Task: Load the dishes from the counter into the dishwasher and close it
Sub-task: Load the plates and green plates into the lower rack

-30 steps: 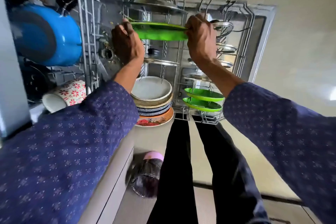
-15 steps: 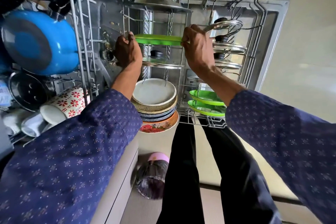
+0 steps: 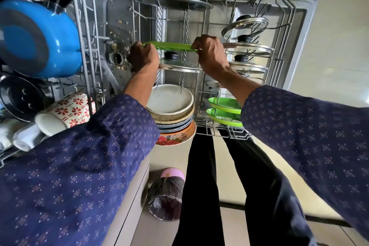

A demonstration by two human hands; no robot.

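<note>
A green plate (image 3: pixel 171 46) stands on edge among the tines of the pulled-out lower rack (image 3: pixel 283 16). My left hand (image 3: pixel 144 56) grips its left rim and my right hand (image 3: pixel 211 54) grips its right rim. Just nearer me in the same row sits a glass lid with a black knob (image 3: pixel 175 64). A stack of plates (image 3: pixel 171 110), white on top and floral orange at the bottom, fills the near part of that row. Two more green plates (image 3: pixel 224 110) stand in the rack at the near right.
Three glass lids (image 3: pixel 246 46) stand at the rack's right; a steel lid (image 3: pixel 171 2) stands at its far end. The upper rack (image 3: pixel 87 32) on the left holds a blue pot (image 3: pixel 38 40), a floral mug (image 3: pixel 65 112) and white cups. A dark bin (image 3: pixel 165 201) stands on the floor.
Both hands have lowered the green plate deeper between the tines, so it now shows nearly edge-on. The camera has shifted closer to the rack.
</note>
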